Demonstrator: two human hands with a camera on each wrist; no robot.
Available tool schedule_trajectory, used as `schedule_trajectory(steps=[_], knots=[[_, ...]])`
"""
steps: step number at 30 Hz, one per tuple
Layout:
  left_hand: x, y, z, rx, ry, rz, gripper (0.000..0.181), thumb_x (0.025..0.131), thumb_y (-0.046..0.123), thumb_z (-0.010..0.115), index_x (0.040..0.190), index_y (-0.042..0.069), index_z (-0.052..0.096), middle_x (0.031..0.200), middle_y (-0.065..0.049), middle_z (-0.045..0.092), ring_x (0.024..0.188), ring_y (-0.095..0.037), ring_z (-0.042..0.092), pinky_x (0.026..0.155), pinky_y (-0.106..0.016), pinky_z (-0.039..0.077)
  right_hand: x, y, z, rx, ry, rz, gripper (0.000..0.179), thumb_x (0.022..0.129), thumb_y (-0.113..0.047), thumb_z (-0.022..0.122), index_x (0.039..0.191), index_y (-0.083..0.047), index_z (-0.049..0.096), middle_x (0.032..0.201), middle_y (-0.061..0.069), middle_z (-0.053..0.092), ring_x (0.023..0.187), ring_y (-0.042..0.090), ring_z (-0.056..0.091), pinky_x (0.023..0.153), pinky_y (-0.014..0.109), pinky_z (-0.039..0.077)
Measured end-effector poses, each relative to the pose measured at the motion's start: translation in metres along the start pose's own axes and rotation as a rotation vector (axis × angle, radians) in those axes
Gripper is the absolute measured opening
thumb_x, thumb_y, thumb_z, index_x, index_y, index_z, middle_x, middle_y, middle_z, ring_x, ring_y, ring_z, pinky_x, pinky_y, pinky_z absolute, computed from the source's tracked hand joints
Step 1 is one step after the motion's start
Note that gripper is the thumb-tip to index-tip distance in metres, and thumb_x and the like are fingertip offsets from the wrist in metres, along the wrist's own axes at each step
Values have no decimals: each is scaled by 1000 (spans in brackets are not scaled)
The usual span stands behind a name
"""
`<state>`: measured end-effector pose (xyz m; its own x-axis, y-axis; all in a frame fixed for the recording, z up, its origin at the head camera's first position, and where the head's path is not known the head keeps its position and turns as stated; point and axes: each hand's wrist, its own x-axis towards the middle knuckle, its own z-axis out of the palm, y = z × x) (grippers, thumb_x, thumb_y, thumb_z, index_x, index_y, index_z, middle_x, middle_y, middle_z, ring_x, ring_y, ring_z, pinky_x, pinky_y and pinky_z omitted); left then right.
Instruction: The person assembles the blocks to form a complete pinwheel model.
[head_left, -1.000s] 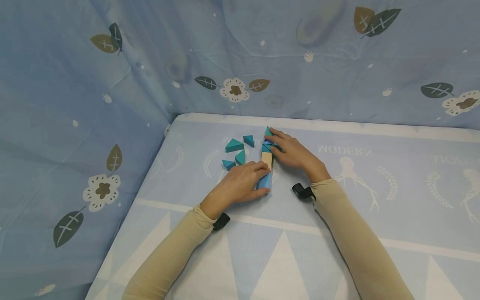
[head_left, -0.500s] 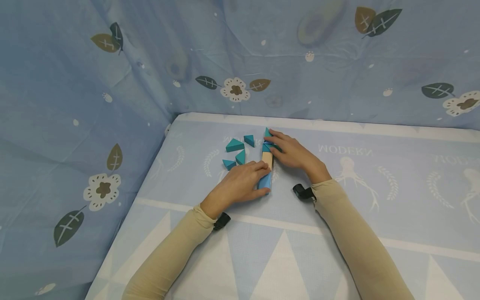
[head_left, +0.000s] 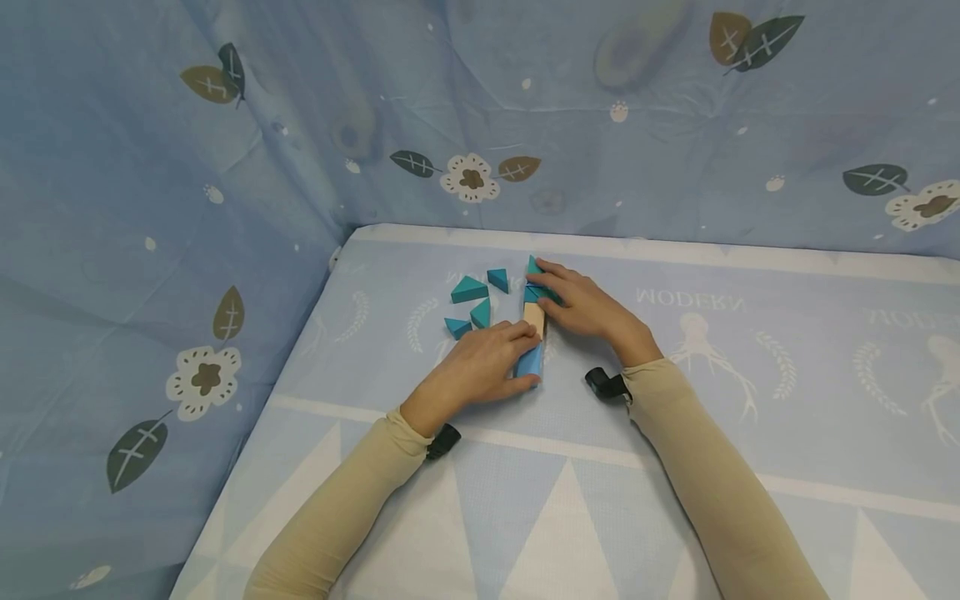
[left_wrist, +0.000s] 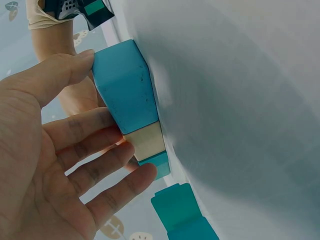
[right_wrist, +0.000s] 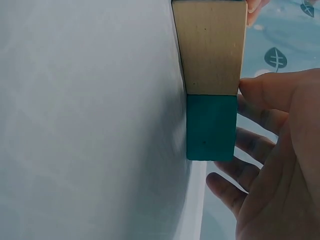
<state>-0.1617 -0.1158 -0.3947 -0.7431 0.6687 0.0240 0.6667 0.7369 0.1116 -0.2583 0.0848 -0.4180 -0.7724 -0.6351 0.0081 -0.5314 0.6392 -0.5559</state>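
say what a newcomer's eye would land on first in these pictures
Probably the left hand and right hand, flanking a row of blue, teal and wood-coloured blocks on the pale tabletop. Four loose teal blocks lie to the row's left, and a flowered blue cloth fills the background.

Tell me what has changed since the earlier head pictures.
The farthest teal block has shifted slightly left, and the right hand has edged left with it. No grip was visibly taken or released. The left hand, near blue block and four loose blocks stayed put.
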Motion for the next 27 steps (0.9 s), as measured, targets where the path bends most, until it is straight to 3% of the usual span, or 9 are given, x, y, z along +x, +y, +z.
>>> schedule_trajectory(steps=[27], knots=[[0, 0, 0, 6, 2, 4, 56, 90, 45, 68, 133, 9, 62, 133, -2, 59, 119, -17, 59, 93, -30, 53, 0, -2, 0, 11, 6, -7, 49, 103, -19, 51, 149, -7, 41, 162, 15, 21, 146, 39, 25, 116, 57, 26]])
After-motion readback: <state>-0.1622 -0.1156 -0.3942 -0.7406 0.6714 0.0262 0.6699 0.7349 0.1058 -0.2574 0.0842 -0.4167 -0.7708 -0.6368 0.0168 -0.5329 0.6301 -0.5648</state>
